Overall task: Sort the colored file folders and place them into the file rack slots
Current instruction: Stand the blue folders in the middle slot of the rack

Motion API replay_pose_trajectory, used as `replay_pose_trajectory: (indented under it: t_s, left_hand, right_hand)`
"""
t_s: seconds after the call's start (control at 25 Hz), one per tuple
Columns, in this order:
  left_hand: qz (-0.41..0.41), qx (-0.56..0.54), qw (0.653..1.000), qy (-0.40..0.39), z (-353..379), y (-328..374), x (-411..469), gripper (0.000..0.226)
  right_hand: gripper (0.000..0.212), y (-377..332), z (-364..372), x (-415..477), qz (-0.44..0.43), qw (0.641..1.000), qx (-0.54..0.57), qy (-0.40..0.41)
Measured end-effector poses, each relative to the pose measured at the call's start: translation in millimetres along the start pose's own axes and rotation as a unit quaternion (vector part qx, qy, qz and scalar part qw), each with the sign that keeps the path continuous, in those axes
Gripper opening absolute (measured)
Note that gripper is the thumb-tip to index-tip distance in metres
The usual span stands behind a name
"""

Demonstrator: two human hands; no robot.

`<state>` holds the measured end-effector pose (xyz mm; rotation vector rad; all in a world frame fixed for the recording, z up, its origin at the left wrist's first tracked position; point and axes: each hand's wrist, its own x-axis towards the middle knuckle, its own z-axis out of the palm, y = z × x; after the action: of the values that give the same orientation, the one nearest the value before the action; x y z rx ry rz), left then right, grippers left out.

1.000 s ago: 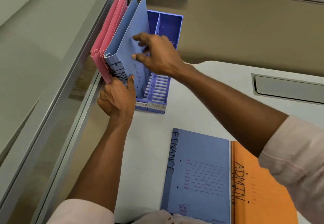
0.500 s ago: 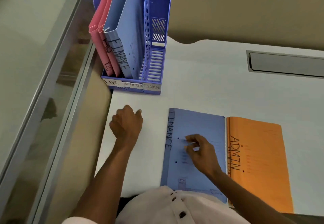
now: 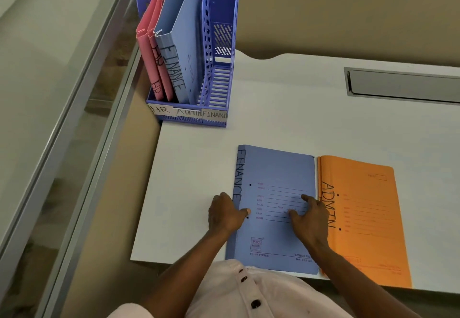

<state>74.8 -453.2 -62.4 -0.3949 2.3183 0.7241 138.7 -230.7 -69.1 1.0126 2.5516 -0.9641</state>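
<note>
Fingers (image 3: 307, 199) of the right hand (image 3: 310, 218) lie spread flat on the cover of the blue folder (image 3: 273, 175) marked FINANCE, pressing on it rather than gripping it. At that folder's left spine the left hand (image 3: 225, 214) sits with its thumb over the edge and its other fingers curled down beside it; whether they have got under the folder I cannot tell. This blue folder lies flat on the white desk (image 3: 286, 108), near the person, with an orange folder (image 3: 361, 218) marked ADMIN just beside it on the right. Far on the left stands the blue file rack (image 3: 221, 18), labelled HR, ADMIN and FINANCE along its front. Two pink folders (image 3: 149, 51) marked HR stand in its left slot, another blue FINANCE folder (image 3: 184, 43) stands upright next to them, and the right slot holds nothing.
</note>
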Motion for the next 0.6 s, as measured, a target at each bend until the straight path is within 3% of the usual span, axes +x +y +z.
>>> replay_pose_trajectory:
  t_s: [0.2, 0.36, 0.6]
  left_hand:
    - [-0.009, -0.071, 0.997, 0.03, 4, 5, -6, 0.05]
    - [-0.002, -0.045, 0.998, 0.054, 23, 15, -18, 0.077]
    - [-0.027, -0.103, 0.993, 0.053, 17, 14, -21, 0.079]
  right_hand:
    - [0.067, 5, -3, -4, -0.028, 0.998, -0.049, -0.026]
    - [0.067, 11, -11, -2, -0.043, 0.997, -0.061, -0.025]
    - [0.068, 20, -15, -3, -0.056, 0.996, -0.042, -0.049]
